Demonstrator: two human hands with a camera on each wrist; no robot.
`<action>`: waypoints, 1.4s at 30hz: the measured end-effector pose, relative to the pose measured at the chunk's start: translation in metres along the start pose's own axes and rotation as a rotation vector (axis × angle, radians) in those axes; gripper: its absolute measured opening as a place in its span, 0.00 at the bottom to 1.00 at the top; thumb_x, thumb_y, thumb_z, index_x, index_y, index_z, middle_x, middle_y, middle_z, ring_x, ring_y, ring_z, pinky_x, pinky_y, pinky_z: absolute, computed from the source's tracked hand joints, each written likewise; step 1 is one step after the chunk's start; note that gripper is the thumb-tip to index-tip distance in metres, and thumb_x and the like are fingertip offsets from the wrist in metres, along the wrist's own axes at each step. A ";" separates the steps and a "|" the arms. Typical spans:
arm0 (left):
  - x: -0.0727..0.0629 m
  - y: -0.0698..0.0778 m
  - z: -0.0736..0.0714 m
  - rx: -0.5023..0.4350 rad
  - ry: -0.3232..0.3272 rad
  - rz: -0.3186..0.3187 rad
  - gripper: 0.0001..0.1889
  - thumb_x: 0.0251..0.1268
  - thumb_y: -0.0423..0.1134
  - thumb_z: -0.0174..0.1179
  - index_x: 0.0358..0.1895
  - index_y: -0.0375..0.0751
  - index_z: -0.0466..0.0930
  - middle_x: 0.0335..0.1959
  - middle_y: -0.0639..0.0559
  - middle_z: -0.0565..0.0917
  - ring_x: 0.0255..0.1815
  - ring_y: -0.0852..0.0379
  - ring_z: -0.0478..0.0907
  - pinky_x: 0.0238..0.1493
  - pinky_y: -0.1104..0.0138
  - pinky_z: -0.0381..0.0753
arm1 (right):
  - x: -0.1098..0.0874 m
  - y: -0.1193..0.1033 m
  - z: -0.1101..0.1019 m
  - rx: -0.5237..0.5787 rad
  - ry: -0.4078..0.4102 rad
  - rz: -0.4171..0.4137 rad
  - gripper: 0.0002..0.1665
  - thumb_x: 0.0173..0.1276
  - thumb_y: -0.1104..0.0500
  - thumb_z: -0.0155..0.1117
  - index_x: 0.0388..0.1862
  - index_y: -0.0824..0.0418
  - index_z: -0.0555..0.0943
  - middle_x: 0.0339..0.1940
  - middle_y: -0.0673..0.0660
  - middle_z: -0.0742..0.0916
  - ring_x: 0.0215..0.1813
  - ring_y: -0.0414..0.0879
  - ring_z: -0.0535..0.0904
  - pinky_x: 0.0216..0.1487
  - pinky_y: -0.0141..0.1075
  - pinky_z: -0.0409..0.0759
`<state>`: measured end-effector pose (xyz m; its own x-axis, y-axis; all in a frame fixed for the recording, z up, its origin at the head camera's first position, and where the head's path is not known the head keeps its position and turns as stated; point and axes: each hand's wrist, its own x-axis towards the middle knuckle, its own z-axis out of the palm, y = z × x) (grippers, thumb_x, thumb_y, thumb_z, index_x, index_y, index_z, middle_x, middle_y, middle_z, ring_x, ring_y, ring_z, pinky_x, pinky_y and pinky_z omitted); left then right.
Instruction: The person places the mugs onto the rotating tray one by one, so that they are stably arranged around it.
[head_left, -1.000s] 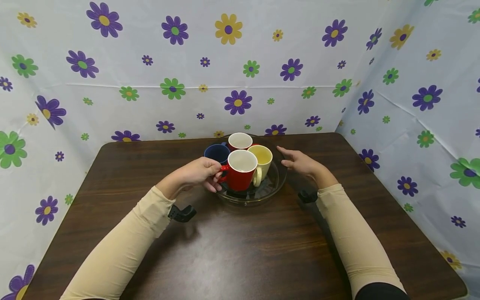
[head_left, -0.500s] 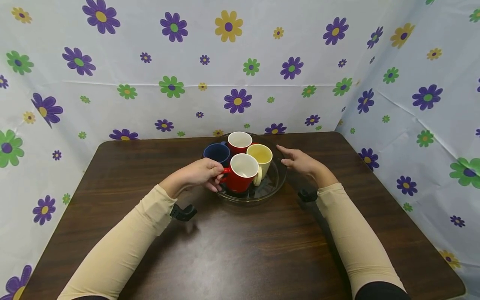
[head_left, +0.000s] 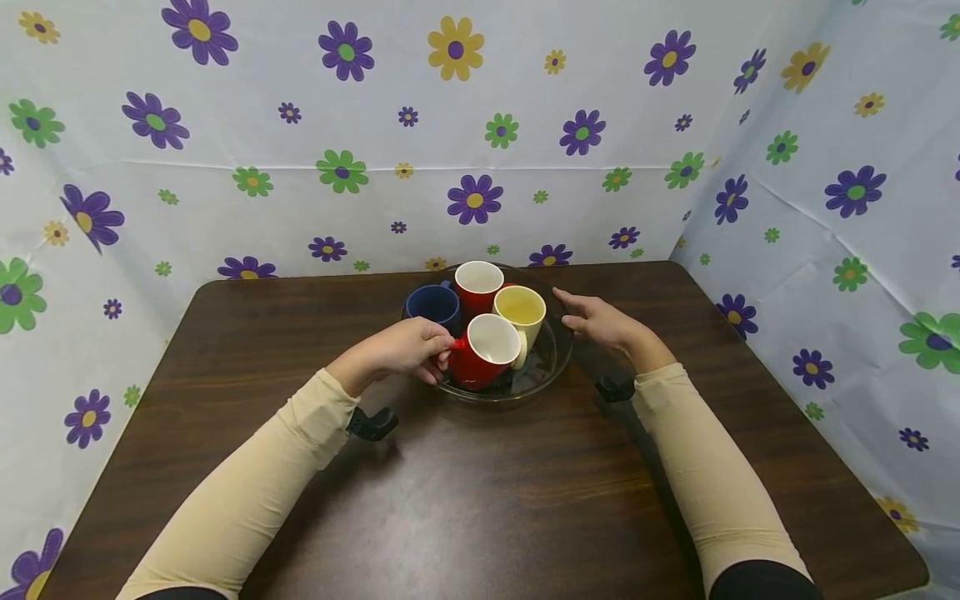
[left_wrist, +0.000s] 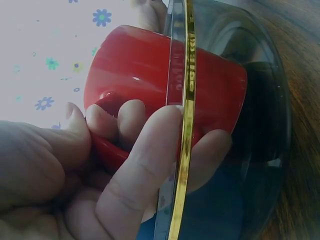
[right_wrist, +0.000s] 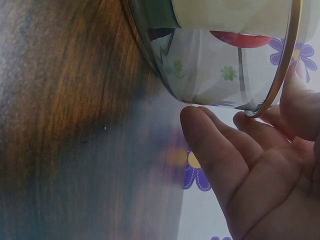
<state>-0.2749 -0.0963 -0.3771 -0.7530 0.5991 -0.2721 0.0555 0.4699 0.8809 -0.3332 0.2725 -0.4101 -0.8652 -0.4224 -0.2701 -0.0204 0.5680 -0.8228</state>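
My left hand (head_left: 411, 348) pinches the handle of the front red mug (head_left: 474, 367), which has a white inside. This mug leans rightward inside a clear glass bowl (head_left: 551, 367), its mouth beside the yellow mug's handle. Through the bowl wall, the left wrist view shows the red mug (left_wrist: 135, 60) and fingers on both sides of the gold rim (left_wrist: 189, 100). Behind it stand a blue mug (head_left: 435, 306), another red mug (head_left: 478, 287) and a yellow mug (head_left: 522, 312). My right hand (head_left: 603, 322) touches the bowl's right rim, fingers extended along its outside (right_wrist: 215, 145).
The bowl stands on a dark wooden table (head_left: 525, 483) towards its far edge. A flower-printed white sheet (head_left: 300, 142) hangs behind the table and along its sides. Both sleeves (head_left: 247, 492) lie over the near part of the table.
The front red mug has come lower and tipped to the right as my left hand moved slightly rightward with its handle. My right hand has stayed at the bowl rim.
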 end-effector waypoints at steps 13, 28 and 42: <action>-0.006 0.001 0.004 0.554 0.188 0.101 0.14 0.78 0.38 0.55 0.33 0.36 0.82 0.25 0.49 0.82 0.23 0.57 0.82 0.25 0.67 0.82 | 0.001 -0.003 0.002 -0.037 -0.008 -0.025 0.38 0.83 0.63 0.46 0.85 0.52 0.46 0.84 0.64 0.48 0.78 0.70 0.55 0.72 0.63 0.61; -0.016 -0.001 0.030 0.776 0.442 0.159 0.05 0.68 0.39 0.67 0.35 0.42 0.86 0.26 0.53 0.82 0.26 0.55 0.77 0.29 0.61 0.81 | 0.001 -0.005 0.003 -0.043 0.005 -0.021 0.37 0.84 0.63 0.46 0.85 0.50 0.46 0.84 0.64 0.48 0.77 0.71 0.58 0.72 0.63 0.62; -0.015 0.002 0.046 0.940 0.630 0.194 0.09 0.62 0.46 0.72 0.25 0.51 0.87 0.22 0.54 0.86 0.22 0.53 0.80 0.20 0.59 0.78 | 0.001 -0.002 0.001 -0.064 0.024 0.007 0.37 0.84 0.61 0.46 0.85 0.48 0.47 0.84 0.63 0.49 0.74 0.74 0.62 0.73 0.66 0.56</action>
<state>-0.2334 -0.0744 -0.3892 -0.8581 0.4078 0.3119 0.4744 0.8622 0.1777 -0.3341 0.2701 -0.4091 -0.8771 -0.4015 -0.2635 -0.0455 0.6157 -0.7867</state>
